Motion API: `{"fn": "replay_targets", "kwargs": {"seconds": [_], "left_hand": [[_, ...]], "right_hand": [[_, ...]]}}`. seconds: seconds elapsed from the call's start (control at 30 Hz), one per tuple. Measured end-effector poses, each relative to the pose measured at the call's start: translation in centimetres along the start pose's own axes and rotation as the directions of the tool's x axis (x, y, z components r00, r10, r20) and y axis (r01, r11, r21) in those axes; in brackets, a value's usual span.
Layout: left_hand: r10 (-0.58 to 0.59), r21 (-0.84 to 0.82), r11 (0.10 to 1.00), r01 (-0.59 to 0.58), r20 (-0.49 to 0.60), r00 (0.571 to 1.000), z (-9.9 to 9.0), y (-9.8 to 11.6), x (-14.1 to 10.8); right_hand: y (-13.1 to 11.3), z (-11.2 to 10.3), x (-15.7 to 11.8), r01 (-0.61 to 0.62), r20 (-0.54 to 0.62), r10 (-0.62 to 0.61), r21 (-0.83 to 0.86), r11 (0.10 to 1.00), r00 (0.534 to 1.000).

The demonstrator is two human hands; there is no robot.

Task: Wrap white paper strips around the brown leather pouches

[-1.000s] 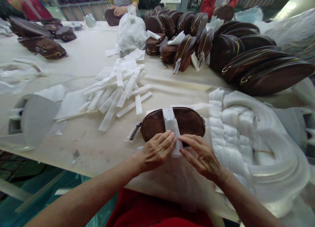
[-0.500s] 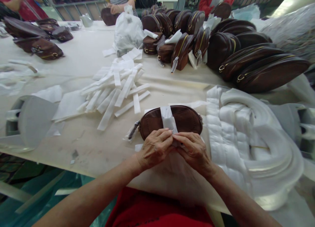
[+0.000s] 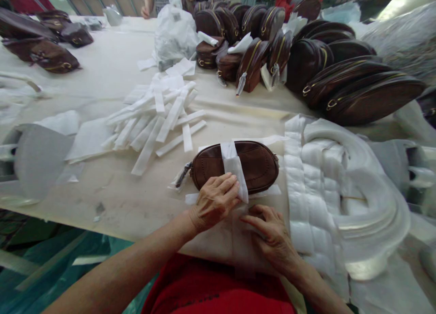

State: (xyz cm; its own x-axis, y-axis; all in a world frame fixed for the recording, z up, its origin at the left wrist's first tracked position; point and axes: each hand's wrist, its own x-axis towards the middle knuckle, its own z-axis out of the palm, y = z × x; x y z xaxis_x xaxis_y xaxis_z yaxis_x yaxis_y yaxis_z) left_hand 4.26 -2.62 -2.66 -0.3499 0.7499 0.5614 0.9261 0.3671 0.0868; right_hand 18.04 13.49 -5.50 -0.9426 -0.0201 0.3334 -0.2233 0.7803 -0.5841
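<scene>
A dark brown oval bag (image 3: 260,166) lies on the table in front of me, with a white strip (image 3: 231,156) across its middle. My left hand (image 3: 218,198) presses its fingers, held together, on the strip at the bag's near edge. My right hand (image 3: 269,228) is just below and to the right, off the bag, its fingers apart and bent over a thin translucent strip (image 3: 240,241) that runs toward me. At the bag's left end is a plastic-wrapped zipper pull (image 3: 181,175).
Loose white strips (image 3: 150,137) are heaped left of the bag. White foam rolls (image 3: 316,178) lie at the right. Brown bags (image 3: 374,96) crowd the back right, behind a white plastic bag (image 3: 175,32). People stand across the table (image 3: 112,73).
My right hand has let go of the strip's end and moved down and right, its fingers spreading. My left hand stays on the strip. The view has shifted slightly.
</scene>
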Motion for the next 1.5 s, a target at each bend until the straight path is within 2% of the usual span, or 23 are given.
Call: {"fn": "replay_targets", "kwargs": {"seconds": [0.17,0.33,0.57,0.83,1.07,1.23,1.37,1.43,1.5], "left_hand": [[-0.033,-0.004,0.999,0.033,-0.019,0.999,0.0,0.5,0.0],[-0.031,0.003,1.000,0.031,-0.036,0.999,0.2,0.8,-0.2],[0.005,0.056,0.998,-0.003,-0.036,0.999,0.9,0.8,-0.7],[0.059,0.100,0.993,-0.056,-0.030,0.998,0.6,0.8,-0.3],[0.103,0.098,0.990,-0.105,0.025,0.994,0.2,0.6,-0.2],[0.104,0.048,0.993,-0.106,0.046,0.993,0.1,0.2,-0.5],[0.067,-0.075,0.996,-0.056,0.157,0.985,-0.2,-0.1,-1.0],[0.062,-0.142,0.989,-0.032,0.212,0.975,-0.2,-0.2,-1.2],[0.047,-0.186,0.983,-0.006,0.218,0.975,-0.3,-0.2,-1.3]], "right_hand": [[-1.0,-0.5,0.5,0.211,-0.152,-0.206,0.014,0.977,0.967],[-2.2,-2.0,0.4,0.381,-0.064,-0.380,-0.008,0.925,0.923],[-3.2,-3.3,0.2,0.433,-0.049,-0.434,-0.033,0.901,0.899],[-4.7,-5.0,1.5,0.464,0.056,-0.462,-0.046,0.885,0.885],[-4.1,-7.7,6.0,0.519,0.030,-0.520,0.038,0.854,0.854],[-3.6,-8.5,10.2,0.554,0.019,-0.555,0.028,0.832,0.832],[-2.6,-8.1,13.4,0.567,0.026,-0.567,0.012,0.824,0.824],[-1.6,-7.3,14.8,0.546,0.009,-0.546,0.026,0.837,0.838],[-0.3,-6.3,16.2,0.504,-0.009,-0.504,0.050,0.862,0.863]]}}
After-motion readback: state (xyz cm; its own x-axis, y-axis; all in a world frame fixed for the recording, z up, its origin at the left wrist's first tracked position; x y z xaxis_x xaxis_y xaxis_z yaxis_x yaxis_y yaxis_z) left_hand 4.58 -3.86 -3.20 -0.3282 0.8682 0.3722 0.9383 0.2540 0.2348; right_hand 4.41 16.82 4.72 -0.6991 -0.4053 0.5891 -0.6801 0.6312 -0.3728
